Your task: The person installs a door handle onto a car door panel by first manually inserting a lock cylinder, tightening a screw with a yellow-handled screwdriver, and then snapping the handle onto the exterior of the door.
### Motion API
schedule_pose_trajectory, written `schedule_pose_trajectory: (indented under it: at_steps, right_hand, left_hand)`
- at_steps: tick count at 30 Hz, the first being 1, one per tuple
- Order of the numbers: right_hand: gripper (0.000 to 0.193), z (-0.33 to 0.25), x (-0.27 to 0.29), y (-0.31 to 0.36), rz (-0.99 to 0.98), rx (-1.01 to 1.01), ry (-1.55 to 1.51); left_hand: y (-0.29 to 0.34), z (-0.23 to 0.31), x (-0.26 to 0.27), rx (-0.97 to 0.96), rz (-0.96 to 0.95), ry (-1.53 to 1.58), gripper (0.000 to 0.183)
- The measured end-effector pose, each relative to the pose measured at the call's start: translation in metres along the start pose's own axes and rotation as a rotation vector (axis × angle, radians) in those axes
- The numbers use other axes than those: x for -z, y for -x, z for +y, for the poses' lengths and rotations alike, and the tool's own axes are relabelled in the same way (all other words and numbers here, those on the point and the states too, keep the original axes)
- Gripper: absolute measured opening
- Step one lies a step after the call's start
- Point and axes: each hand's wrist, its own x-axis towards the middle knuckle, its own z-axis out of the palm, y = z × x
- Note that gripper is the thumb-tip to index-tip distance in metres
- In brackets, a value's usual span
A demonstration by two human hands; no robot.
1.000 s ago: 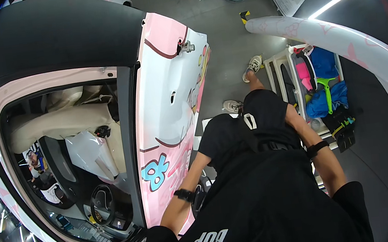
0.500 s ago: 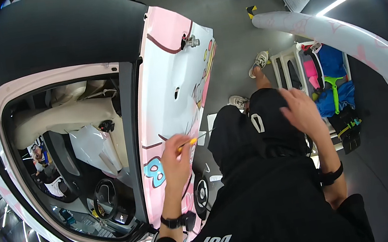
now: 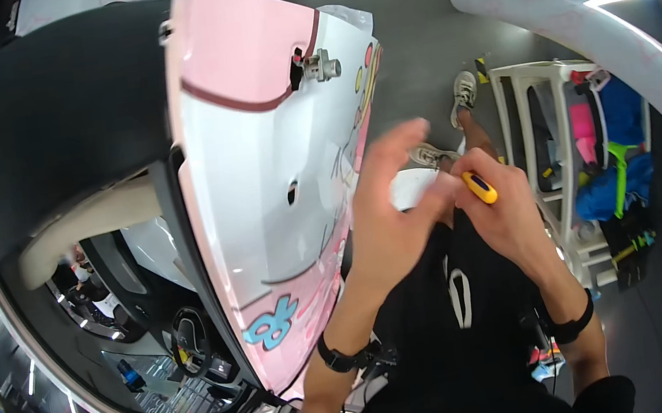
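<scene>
My right hand point(image 3: 502, 205) is closed around a yellow-handled tool point(image 3: 480, 187), which looks like a small craft knife; its blade end is hidden. Just left of it, my left hand point(image 3: 391, 215) holds nothing. Its fingers are apart and slightly blurred, with the thumb reaching close to the right hand's fingers. Beside my left hand stands the car door point(image 3: 254, 191), covered in pink and white film with cartoon graphics. A metal lock cylinder point(image 3: 321, 66) sticks out of the door's upper part, and a small dark hole point(image 3: 292, 193) shows lower down.
On the right stands a white plastic cart point(image 3: 561, 80) holding blue cloths point(image 3: 610, 195), a green squeegee-like tool point(image 3: 621, 177) and a pink item point(image 3: 582, 127). A long, curved, film-covered panel point(image 3: 574, 20) arches above it. Left of the door are the car's window opening and steering wheel point(image 3: 190, 342).
The yellow tool has passed from my left hand to my right. My left hand has left the door's side and come next to the right one. The view has shifted.
</scene>
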Motion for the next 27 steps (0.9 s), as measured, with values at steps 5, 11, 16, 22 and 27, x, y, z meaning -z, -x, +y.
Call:
schedule_pose_trajectory:
  at_steps: [5, 11, 16, 22, 27]
  right_hand:
    - [0.025, 0.032, -0.023, -0.051, 0.066, -0.154, -0.591]
    - [0.056, 0.051, -0.031, -0.108, 0.075, 0.145, -0.713]
    - [0.042, 0.036, -0.061, -0.134, 0.249, 0.284, -0.870]
    - [0.026, 0.027, -0.081, -0.150, 0.241, 0.380, -1.117]
    - [0.023, 0.029, -0.086, -0.159, 0.225, 0.399, -1.063]
  left_hand:
    - [-0.061, -0.054, 0.017, 0.397, 0.357, 0.687, 0.067]
    - [-0.092, -0.093, 0.031, 0.261, 0.281, 1.264, 0.057]
    - [-0.091, -0.104, 0.031, 0.209, 0.263, 1.263, 0.043]
    - [-0.089, -0.092, 0.021, 0.300, 0.496, 1.065, 0.045]
    - [-0.089, -0.095, 0.022, 0.343, 0.520, 1.122, 0.044]
